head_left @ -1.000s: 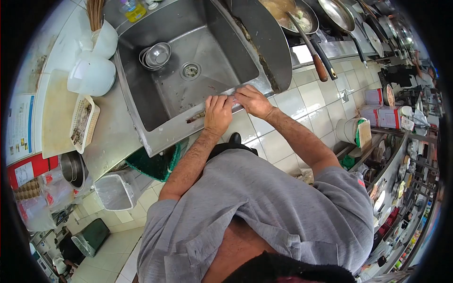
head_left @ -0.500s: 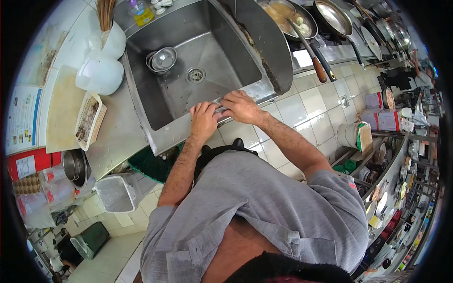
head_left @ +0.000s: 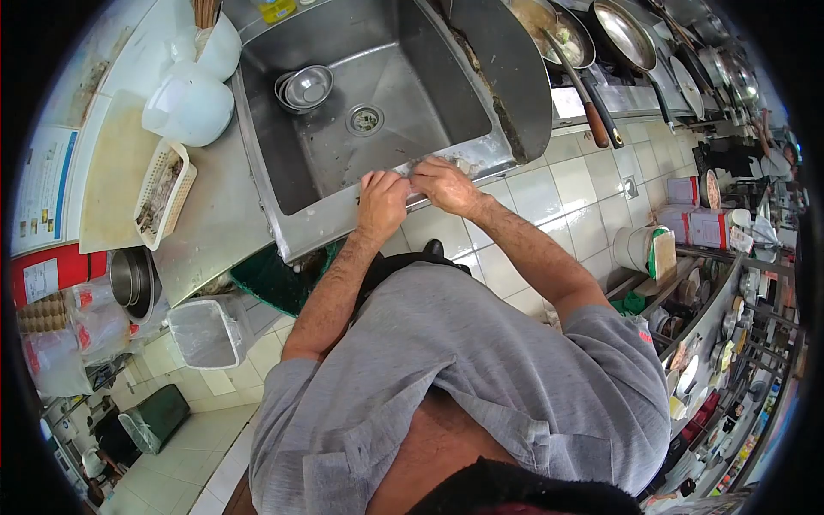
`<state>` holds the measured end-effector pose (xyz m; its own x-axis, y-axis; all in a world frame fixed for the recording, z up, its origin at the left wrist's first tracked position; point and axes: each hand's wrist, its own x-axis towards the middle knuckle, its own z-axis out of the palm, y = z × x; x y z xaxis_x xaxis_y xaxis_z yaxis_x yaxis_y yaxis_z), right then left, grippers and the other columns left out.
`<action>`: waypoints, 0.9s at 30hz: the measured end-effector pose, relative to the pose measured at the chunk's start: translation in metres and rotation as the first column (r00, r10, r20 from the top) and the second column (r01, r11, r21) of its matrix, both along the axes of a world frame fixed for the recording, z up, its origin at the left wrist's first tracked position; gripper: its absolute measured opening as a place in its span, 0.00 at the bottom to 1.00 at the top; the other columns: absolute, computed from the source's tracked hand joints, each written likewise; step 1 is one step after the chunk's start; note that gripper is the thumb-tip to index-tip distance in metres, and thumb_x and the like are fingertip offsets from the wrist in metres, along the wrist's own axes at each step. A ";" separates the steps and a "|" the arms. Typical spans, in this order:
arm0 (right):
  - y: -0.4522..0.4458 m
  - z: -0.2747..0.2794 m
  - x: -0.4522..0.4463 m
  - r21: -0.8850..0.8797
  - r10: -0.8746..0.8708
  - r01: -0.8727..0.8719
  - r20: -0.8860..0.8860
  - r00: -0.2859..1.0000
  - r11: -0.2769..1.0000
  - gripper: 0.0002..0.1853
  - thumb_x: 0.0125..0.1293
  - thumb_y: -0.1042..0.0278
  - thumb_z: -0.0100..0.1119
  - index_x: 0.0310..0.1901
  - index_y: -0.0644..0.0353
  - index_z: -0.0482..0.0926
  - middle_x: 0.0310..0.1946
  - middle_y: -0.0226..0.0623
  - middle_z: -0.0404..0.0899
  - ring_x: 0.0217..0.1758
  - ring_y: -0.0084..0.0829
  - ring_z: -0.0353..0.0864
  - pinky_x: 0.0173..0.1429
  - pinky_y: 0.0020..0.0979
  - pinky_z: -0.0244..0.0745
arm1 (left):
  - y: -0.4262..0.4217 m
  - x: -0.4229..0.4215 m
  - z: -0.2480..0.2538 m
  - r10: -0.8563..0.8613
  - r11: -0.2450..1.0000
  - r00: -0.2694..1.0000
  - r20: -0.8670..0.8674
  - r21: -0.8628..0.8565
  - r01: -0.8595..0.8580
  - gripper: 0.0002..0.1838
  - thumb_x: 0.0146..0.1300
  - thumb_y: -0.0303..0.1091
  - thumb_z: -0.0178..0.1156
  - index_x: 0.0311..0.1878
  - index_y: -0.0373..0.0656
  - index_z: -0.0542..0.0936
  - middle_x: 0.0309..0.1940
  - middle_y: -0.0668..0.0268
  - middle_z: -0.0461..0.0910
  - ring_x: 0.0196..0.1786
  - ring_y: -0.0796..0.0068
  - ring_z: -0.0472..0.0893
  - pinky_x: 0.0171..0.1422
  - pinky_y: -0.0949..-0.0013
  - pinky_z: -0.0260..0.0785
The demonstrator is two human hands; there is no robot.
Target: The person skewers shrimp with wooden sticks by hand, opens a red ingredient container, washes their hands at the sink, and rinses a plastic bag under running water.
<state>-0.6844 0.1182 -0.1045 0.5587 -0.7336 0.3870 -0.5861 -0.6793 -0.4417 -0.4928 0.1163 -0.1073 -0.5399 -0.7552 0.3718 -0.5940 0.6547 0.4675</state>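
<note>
In the head view, the left hand [head_left: 384, 204] and right hand [head_left: 445, 184] meet near the centre of the frame at the near rim [head_left: 316, 225] of the sink [head_left: 416, 107], fingers curled and bunched; whether they pinch anything I cannot tell. The sink spans the upper middle, metal bowls [head_left: 309, 87] lying upper left of its drain [head_left: 366, 120], with a frying pan [head_left: 622, 34] at upper right.

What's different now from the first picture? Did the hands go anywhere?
Yes! The left hand and right hand both shifted left along the front rim of the sink. I can't tell whether they took hold of or let go of anything small. The camera's view shifted a little too. The metal bowls in the sink and the pans stayed put.
</note>
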 end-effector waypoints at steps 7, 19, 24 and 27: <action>0.002 0.029 -0.025 0.125 -0.103 0.097 0.046 0.994 0.987 0.13 0.52 0.70 0.66 0.40 0.62 0.80 0.40 0.37 0.75 0.48 0.41 0.73 0.55 0.39 0.69 | 0.007 0.013 0.017 0.109 0.994 0.986 -0.128 0.012 -0.109 0.10 0.56 0.33 0.63 0.41 0.43 0.81 0.40 0.66 0.78 0.47 0.62 0.74 0.59 0.55 0.58; 0.005 0.021 -0.033 0.082 -0.102 0.103 -0.011 0.995 0.991 0.11 0.54 0.70 0.65 0.39 0.62 0.79 0.40 0.35 0.75 0.48 0.39 0.73 0.56 0.38 0.69 | 0.008 -0.021 0.027 0.038 0.996 0.998 0.049 -0.083 -0.034 0.16 0.55 0.35 0.64 0.48 0.45 0.79 0.45 0.67 0.76 0.52 0.66 0.72 0.60 0.54 0.55; 0.002 0.013 -0.032 0.021 -0.055 0.055 -0.004 0.998 0.998 0.12 0.49 0.77 0.67 0.38 0.65 0.78 0.39 0.37 0.76 0.45 0.41 0.74 0.50 0.37 0.72 | 0.002 -0.041 0.002 0.063 0.991 0.996 0.067 -0.124 -0.055 0.10 0.55 0.31 0.61 0.41 0.45 0.80 0.39 0.69 0.76 0.48 0.68 0.73 0.57 0.53 0.56; -0.002 0.007 -0.033 -0.007 -0.041 0.041 0.041 0.998 0.999 0.09 0.52 0.74 0.64 0.35 0.64 0.78 0.36 0.37 0.75 0.43 0.41 0.74 0.50 0.37 0.71 | 0.002 -0.042 -0.001 0.073 0.987 0.997 0.019 -0.142 -0.069 0.08 0.55 0.30 0.60 0.39 0.45 0.80 0.37 0.70 0.76 0.46 0.69 0.73 0.57 0.54 0.56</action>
